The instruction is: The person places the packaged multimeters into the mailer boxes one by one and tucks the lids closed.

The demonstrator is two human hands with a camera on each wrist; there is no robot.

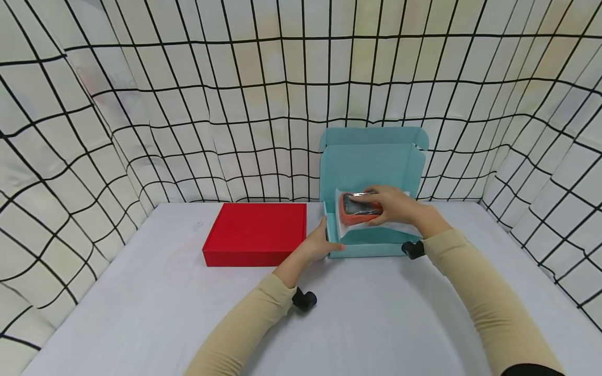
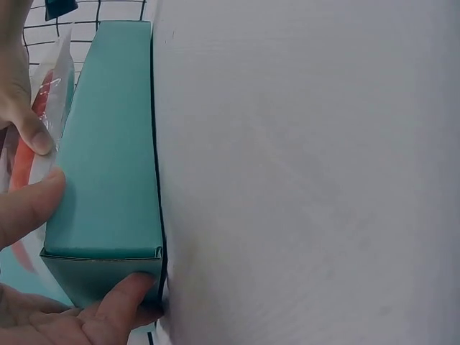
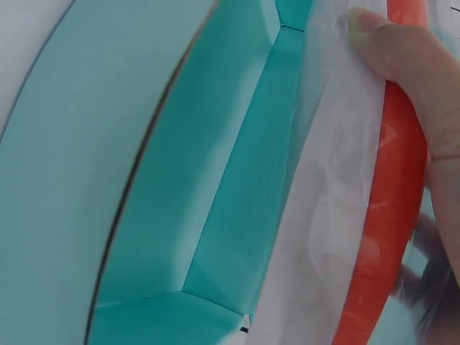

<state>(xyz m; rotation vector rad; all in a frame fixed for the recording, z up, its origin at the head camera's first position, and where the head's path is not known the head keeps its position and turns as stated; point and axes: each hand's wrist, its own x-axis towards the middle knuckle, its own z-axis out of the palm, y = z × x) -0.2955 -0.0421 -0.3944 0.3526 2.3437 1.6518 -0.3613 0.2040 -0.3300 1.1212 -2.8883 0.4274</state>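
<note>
1. Right hand (image 1: 392, 203): thumb and fingers curled about an orange device (image 1: 348, 216) through its wrapping, the grip closed to the device's width; in the right wrist view the thumb lies flat along the pale side of the wrap
2. Orange device: a dark screen on its face, held within the plastic bag (image 1: 345, 230) at the left part of the open box; whether it touches the floor of the box cannot be told
3. Left hand (image 1: 316, 243): spread about the near left corner of the box, thumb and fingers on different faces, holding that corner with the grip only partly closed
4. Teal box (image 1: 371, 251): standing on the table with its lid (image 1: 371, 164) raised upright at the far side; bare teal interior shows beside the bag in the right wrist view
5. Red box (image 1: 256, 228): closed, to the left of the teal box, near the left hand
6. Surroundings: white table (image 1: 141, 313) beneath both boxes; black grid netting (image 1: 303, 104) before a pale backdrop
</note>
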